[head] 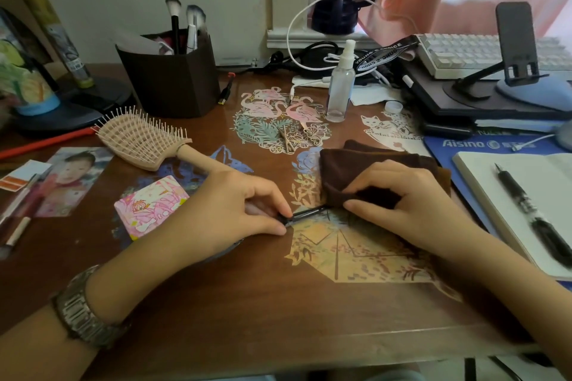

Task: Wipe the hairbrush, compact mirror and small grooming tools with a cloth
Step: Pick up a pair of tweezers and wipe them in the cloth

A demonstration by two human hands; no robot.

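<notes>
Brown cloth (pixel 365 176) in right hand (pixel 411 210) wraps tool (pixel 305 214) pinched by left hand (pixel 235 210).

Hairbrush (pixel 144 141) left of cloth (pixel 368 176), spray bottle (pixel 340 86) behind

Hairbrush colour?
Pale beige hairbrush, handle and bristles alike; the head view shows it.

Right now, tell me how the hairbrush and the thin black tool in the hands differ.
The hairbrush is beige and broad with rows of bristles; the thin black tool is dark and slender.
The hairbrush lies untouched at the left of the desk; the tool is pinched by the left hand, its far end under the brown cloth that the right hand grips.
Both sit low on the wooden desk.
</notes>
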